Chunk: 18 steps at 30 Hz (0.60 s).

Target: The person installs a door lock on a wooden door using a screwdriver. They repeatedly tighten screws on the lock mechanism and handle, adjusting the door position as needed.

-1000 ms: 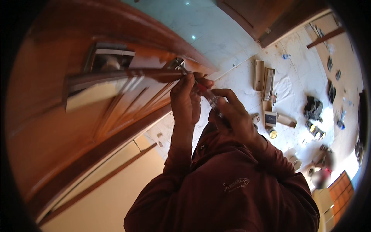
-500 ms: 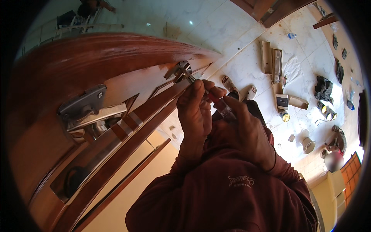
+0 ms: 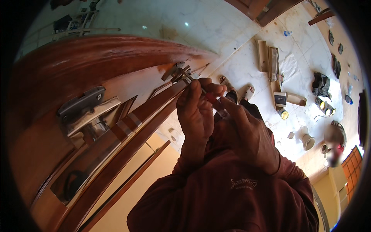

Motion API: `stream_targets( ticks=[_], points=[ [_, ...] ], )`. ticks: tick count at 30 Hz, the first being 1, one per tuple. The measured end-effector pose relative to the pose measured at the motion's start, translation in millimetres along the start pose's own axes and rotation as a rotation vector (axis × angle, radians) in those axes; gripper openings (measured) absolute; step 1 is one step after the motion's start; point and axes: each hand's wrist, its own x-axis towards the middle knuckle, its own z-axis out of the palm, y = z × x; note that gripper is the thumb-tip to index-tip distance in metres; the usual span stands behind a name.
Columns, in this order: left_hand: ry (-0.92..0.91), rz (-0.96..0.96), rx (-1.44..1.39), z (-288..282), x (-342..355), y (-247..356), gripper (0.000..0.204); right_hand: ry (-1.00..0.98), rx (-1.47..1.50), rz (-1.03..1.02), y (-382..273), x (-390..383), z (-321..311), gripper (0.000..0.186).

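Note:
My right hand is closed around the handle of a screwdriver, which looks red with a clear end. The fingers of my left hand pinch the front of the screwdriver, where its shaft runs toward a metal fitting. This fitting sits on the reddish-brown wooden door; the screwdriver's tip meets it, though the exact contact is too small to make out. Further left on the same door is a dark grey handle plate with a pale wrapped lever beside it.
A shiny metal plate lies along the door's edge. Beyond my feet on the marble floor are open cardboard boxes, a black plastic bag, several tins and a white bucket. Another person is low down at the right.
The view has shifted slightly. My hands keep their hold on the screwdriver, with the right hand's fingers turned a little around its handle. The person at the right has moved.

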Motion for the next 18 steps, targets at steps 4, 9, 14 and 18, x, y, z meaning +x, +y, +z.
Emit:
stream_targets(
  ticks=[4, 9, 14, 18],
  points=[
    [0.015, -0.031, -0.023, 5.1, -0.3, 1.4, 0.033, -0.078, -0.32, -0.087, -12.2, 5.8, -18.3, 0.056],
    [-0.053, -0.008, -0.043, -12.5, 3.2, -10.3, 0.036, -0.071, -0.256, -0.076, -11.5, 9.2, -21.9, 0.055],
    [-0.09, 0.011, -0.026, -13.5, 4.2, -7.5, 0.029, 0.0, -0.02, -0.058, 5.9, 10.4, -15.5, 0.054],
    [-0.163, -0.031, 0.023, -23.9, 8.2, -7.4, 0.036, -0.005, -0.072, -0.047, 11.6, 10.0, -13.9, 0.053]
  ],
)
